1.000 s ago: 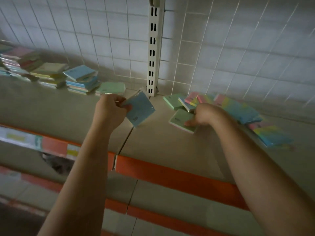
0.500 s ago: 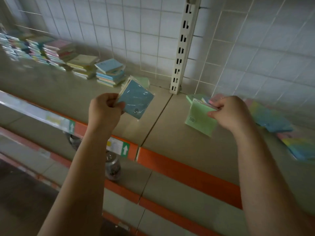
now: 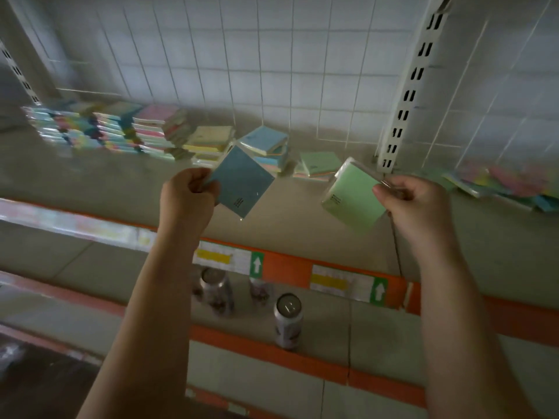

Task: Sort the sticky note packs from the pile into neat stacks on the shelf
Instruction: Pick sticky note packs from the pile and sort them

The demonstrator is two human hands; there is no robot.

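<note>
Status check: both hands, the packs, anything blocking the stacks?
Left hand holds blue pack; right hand pinches green pack. Both packs held above the shelf. Green stack unobstructed.

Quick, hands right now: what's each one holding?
Left hand: closed, pinching the blue pack by a corner.
Right hand: closed, pinching the green pack by its edge.

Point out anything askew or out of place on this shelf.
The top blue sticky note pack sits tilted and twisted on its short stack, overhanging the packs below. At far right, the unsorted pile of pastel packs lies fanned and overlapping. The tall stacks at left look roughly squared.
</note>
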